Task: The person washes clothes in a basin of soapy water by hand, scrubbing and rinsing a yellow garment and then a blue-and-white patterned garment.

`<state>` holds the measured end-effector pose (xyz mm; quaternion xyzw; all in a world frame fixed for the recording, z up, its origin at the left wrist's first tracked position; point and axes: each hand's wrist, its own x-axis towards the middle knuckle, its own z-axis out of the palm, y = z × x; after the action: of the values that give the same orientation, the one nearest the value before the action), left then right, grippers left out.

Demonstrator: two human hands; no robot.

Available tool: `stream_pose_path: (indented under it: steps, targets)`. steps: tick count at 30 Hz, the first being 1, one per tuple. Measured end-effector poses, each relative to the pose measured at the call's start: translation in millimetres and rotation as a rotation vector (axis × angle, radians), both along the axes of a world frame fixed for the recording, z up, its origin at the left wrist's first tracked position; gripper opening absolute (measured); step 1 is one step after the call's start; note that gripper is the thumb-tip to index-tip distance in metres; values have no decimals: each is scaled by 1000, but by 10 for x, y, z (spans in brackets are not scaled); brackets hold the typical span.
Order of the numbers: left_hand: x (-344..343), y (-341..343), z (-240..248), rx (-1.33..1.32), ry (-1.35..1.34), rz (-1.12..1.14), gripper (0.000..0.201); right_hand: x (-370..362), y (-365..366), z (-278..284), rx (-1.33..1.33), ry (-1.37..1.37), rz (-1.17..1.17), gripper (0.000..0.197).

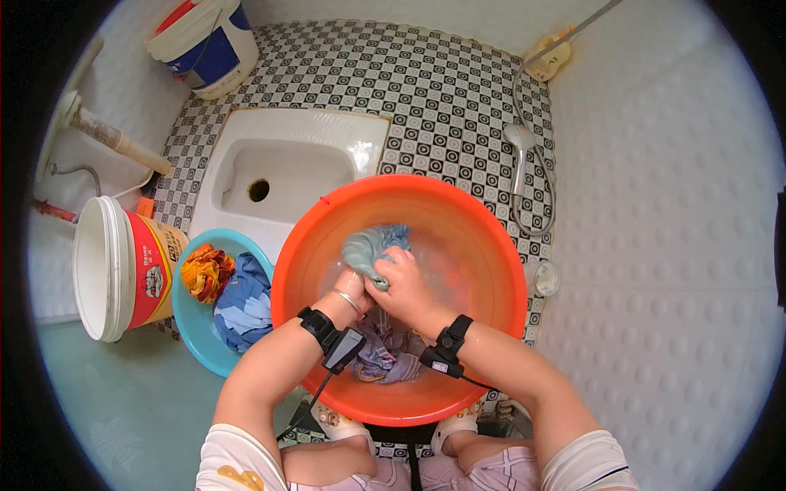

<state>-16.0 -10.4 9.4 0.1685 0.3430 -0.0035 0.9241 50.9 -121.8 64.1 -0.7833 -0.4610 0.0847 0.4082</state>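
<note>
Both my hands are together over the middle of a large orange basin (499,262) with water in it. My left hand (354,288) and my right hand (403,286) are closed around a bunched, grey-green striped cloth (375,244). Part of the cloth bulges out beyond my fingers, and thin trickles of water fall below my hands. More wet clothing, a greyish-purple garment (385,356), lies in the basin nearer to me, under my wrists. A black strap with a small device sits on each forearm.
Left of the orange basin, a light blue basin (192,331) holds an orange cloth (207,272) and blue clothing (246,303). Beyond are a squat toilet (295,127), a white bucket (102,270) and another bucket (209,53). A shower head (519,139) with its hose lies right.
</note>
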Motion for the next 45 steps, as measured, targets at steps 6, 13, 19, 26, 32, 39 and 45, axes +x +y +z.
stream_pose_path:
  steps: [6,13,19,26,32,39,45]
  targets:
    - [-35,27,-294,312,244,-217,39,262,-126,-158,-273,-81,55,24]
    - [-131,271,174,854,400,-380,70,742,-936,26,-851,128,-282,42]
    - [-419,482,-589,688,504,-416,33,513,-731,-434,-497,-70,-79,63]
    - [-165,-128,-186,376,459,-241,44,-57,-235,-895,-263,538,-57,39]
    - [-226,-50,-274,15,280,-129,58,-304,19,-64,24,259,3,13]
    - [151,-427,566,266,422,-263,52,129,-155,33,-148,198,-196,24]
    - [7,-337,359,381,335,-213,39,143,-273,181,-214,302,-237,36]
